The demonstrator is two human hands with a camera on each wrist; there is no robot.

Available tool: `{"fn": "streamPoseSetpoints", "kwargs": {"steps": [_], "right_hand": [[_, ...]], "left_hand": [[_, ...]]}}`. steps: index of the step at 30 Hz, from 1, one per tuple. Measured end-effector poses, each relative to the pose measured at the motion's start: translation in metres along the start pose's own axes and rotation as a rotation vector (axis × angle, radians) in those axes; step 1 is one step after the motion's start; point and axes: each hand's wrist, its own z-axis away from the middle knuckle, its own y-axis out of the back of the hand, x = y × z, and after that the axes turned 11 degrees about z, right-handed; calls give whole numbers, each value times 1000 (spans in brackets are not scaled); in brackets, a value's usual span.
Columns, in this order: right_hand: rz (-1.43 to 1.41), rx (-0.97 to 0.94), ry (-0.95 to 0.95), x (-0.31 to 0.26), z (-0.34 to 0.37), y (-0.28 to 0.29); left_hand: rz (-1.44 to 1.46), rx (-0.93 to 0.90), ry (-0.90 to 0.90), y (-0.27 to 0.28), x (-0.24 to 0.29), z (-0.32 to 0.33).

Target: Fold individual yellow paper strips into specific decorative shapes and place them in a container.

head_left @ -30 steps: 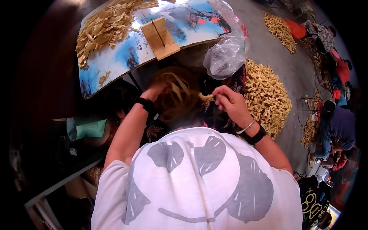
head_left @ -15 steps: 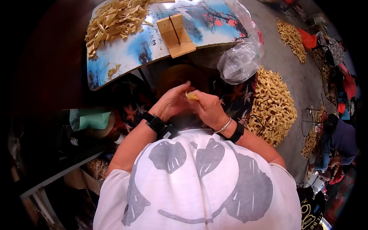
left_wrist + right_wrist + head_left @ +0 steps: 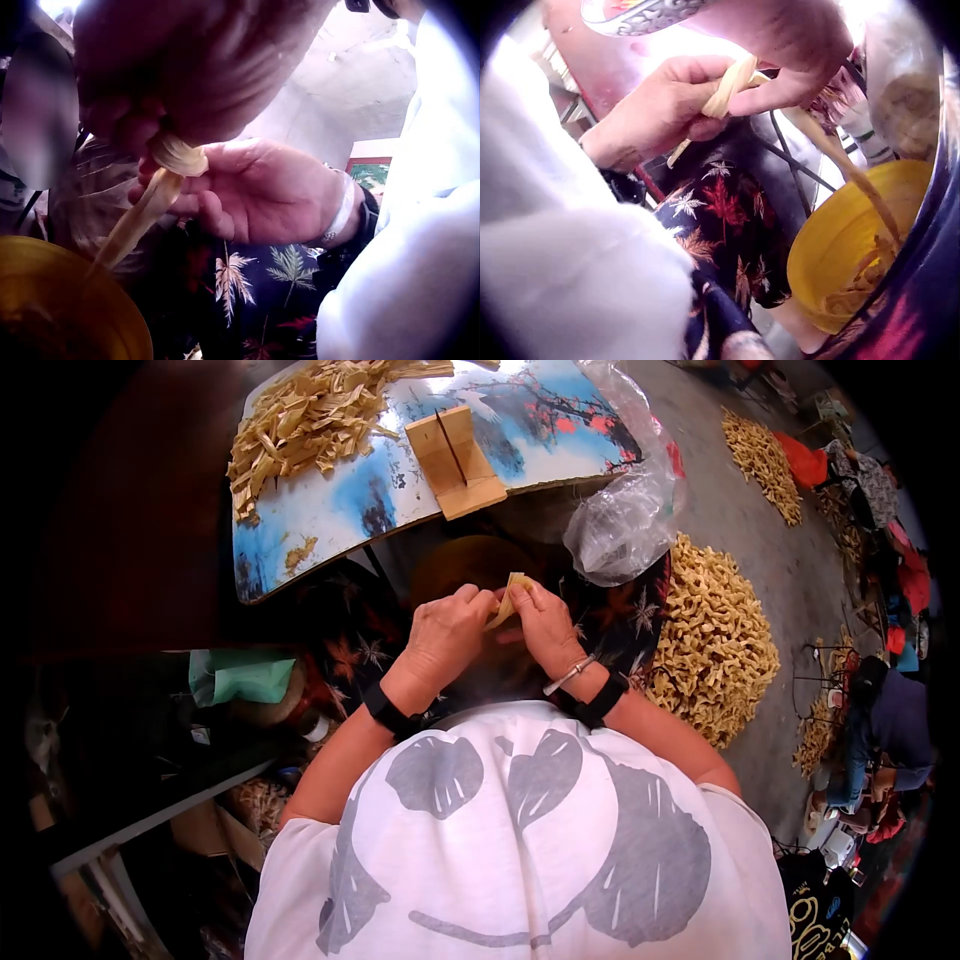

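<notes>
A soft, flat, pale-yellow strip, like tofu skin, is looped between both hands over the lap. My left hand pinches one part of it with curled fingers. Close beside it, my right hand pinches the folded part between thumb and fingers. In the right wrist view the strip crosses over itself at the fingertips. From the loop a long tail hangs down in the left wrist view. Below the hands stands a yellow bucket with more wet strips inside.
A painted table ahead carries a heap of dry strips and a slotted wooden stand. A plastic bag hangs at its right corner. Knotted pieces are piled at the right. Other people sit further right.
The right hand has come in from the right, where it held a yellow piece, and the left has come up from the bucket. Both hands now meet over the lap, the strip looped between them.
</notes>
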Motion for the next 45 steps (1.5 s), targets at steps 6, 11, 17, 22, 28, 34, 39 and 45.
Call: {"fn": "streamPoseSetpoints", "kwargs": {"steps": [6,11,17,22,28,34,39,45], "right_hand": [[11,-130,-190,5,-21,-17],[124,-222,22,-11,-16,-14],[-249,-423,-179,-15,-12,-6],[-711,-536,-372,-20,-15,-5],[-405,-401,-203,-27,-18,-19],[483,-349,169,-50,5,-3],[408,-98,296,-49,11,-16],[625,2,599,-41,2,-23]], "left_hand": [[-7,264,-157,11,-2,5],[27,285,1,10,-5,5],[422,244,-6,6,-13,8],[391,386,90,2,-16,9],[806,427,290,2,-7,11],[962,423,411,23,-41,13],[1808,467,530,9,-35,14],[1587,534,500,10,-15,12]]}}
